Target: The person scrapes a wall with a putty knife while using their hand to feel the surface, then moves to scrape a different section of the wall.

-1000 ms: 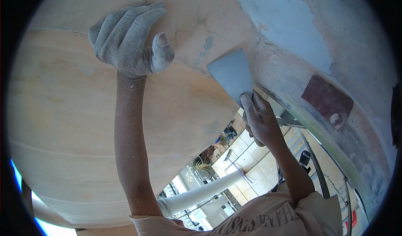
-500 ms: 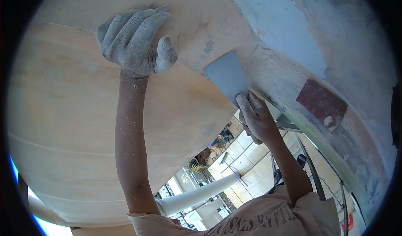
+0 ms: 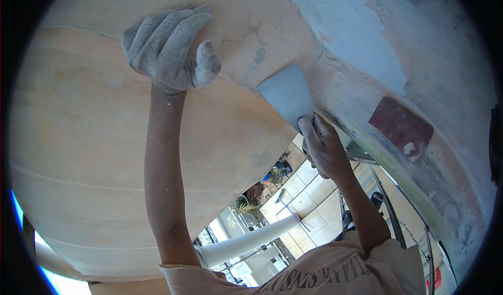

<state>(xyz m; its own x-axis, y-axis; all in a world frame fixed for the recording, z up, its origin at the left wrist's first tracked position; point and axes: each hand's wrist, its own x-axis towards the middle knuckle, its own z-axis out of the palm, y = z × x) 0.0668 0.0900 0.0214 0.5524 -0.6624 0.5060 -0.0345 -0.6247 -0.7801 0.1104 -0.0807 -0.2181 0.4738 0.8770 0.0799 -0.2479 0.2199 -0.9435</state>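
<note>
Clamps flat, grey, flared scraper (image 3: 288, 93) in right hand (image 3: 325, 147); holds dusty left hand (image 3: 168, 50), fingers together, thumb apart, at beige, curved surface (image 3: 99, 138); cannot tell if gripping anything there.

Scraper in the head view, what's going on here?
One person is working at a large curved surface, bare-handed. The right hand grips the scraper, thumb on the flat of its blade. The blade's wide edge is near some small grey patches; I can't tell if it touches the surface. The left hand, coated in pale dust, is curled up at the same surface; whether it holds anything is hidden. A dark red piece shows off to the right.
</note>
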